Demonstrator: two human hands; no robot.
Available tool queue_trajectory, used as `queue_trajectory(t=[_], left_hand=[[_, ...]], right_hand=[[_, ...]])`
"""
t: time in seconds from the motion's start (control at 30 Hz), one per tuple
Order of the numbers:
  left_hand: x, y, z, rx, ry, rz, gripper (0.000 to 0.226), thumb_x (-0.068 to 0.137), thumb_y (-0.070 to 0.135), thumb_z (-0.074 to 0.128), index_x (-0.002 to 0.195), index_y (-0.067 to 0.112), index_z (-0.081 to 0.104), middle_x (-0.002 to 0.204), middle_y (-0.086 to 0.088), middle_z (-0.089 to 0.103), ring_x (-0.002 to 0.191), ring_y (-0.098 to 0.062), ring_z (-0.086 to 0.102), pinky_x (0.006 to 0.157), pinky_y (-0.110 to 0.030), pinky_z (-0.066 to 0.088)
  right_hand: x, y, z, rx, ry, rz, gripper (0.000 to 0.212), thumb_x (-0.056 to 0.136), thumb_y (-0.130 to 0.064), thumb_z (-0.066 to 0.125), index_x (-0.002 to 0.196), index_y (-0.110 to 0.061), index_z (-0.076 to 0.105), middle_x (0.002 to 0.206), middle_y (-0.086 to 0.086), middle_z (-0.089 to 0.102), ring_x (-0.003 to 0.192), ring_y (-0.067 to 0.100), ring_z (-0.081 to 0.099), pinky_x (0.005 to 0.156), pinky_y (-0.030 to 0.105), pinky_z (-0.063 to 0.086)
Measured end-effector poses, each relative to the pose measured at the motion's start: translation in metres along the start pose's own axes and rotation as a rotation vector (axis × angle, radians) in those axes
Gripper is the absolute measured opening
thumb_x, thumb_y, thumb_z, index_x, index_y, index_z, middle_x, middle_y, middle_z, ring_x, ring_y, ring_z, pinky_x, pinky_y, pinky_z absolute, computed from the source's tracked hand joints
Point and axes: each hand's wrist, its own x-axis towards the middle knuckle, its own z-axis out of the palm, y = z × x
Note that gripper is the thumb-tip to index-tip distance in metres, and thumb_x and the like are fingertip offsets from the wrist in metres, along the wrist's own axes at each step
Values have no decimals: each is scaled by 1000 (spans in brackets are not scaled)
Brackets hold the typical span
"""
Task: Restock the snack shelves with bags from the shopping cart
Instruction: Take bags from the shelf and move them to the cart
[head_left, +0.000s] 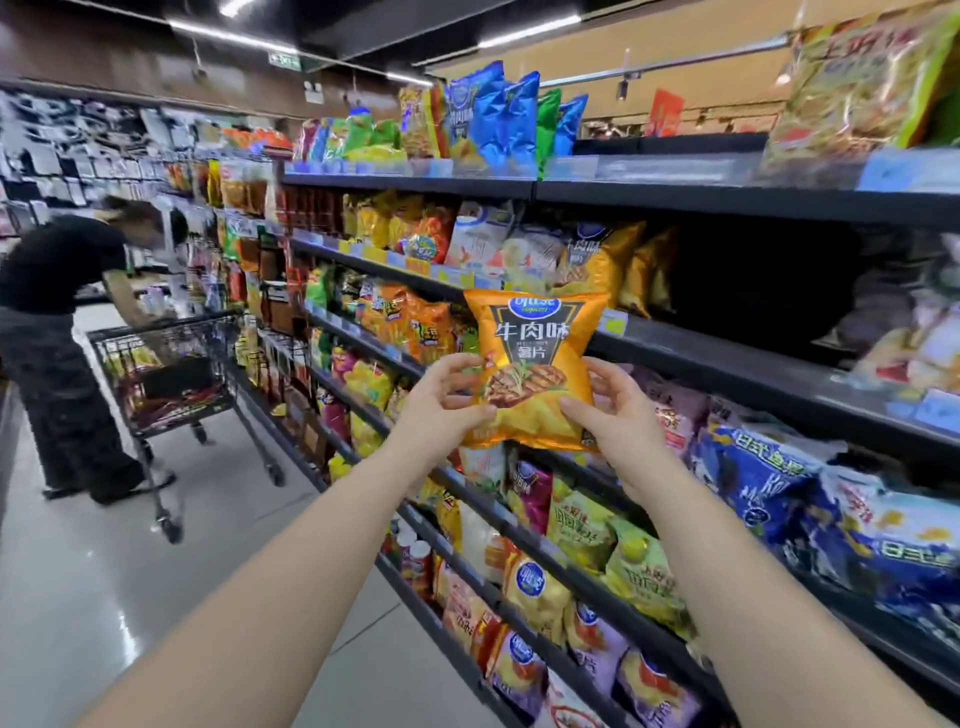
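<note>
Your left hand (444, 402) and right hand (618, 410) cover the lower corners of the orange chip bag (535, 353). The bag hides part of the shelf (727, 366) edge behind it. Your forearms (322, 545) run off the bottom edge. The dark gap (753, 275) on that shelf is too shadowed to read. The price labels (675, 169) are blurred past reading. The shopping cart (171, 364) holds a load smeared behind its mesh. The person (52, 312) beside it is blurred and cut by the left edge.

Both hands, left (448, 402) and right (613, 410), pinch an orange chip bag (535, 343) upright before the snack shelves (727, 358).
</note>
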Motion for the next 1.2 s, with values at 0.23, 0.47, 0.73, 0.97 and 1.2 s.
queue_trajectory(t=[0.23, 0.47, 0.73, 0.97, 1.2], left_hand=[[145, -17, 5, -64, -78, 72, 70, 84, 3, 73, 135, 41, 45, 116, 6, 63, 90, -13, 67, 67, -20, 53], [270, -28, 13, -66, -179, 145, 59, 83, 8, 75, 124, 46, 57, 120, 2, 62, 96, -14, 63, 71, -14, 48], [358, -47, 24, -41, -434, 296, 84, 70, 3, 85, 125, 56, 50, 129, 15, 55, 113, -5, 57, 84, -19, 51], [399, -70, 29, -88, -455, 473, 81, 70, -9, 79, 121, 48, 52, 116, 17, 59, 102, 8, 56, 75, -12, 49], [430, -71, 33, 6, -563, 624, 79, 73, -4, 80, 124, 43, 43, 114, 25, 51, 101, 17, 52, 73, -7, 48]], right_hand=[[138, 15, -2, -109, 56, -92, 55, 85, -18, 74, 134, -24, 50, 121, -2, 59, 103, 14, 62, 73, 21, 52], [234, 14, -6, -196, 204, -112, 49, 86, -22, 72, 130, -34, 52, 114, 2, 59, 99, 12, 60, 79, 28, 54], [273, 12, -18, -268, 272, -133, 74, 80, -14, 78, 144, -30, 43, 134, -5, 55, 115, 13, 58, 87, 29, 54], [289, 31, 1, -504, 378, -214, 89, 73, -9, 82, 138, -48, 35, 140, -3, 43, 123, 17, 51, 98, 42, 51], [296, 32, 8, -597, 475, -224, 88, 79, -4, 76, 143, -43, 30, 137, -7, 40, 124, 16, 49, 99, 41, 51]])
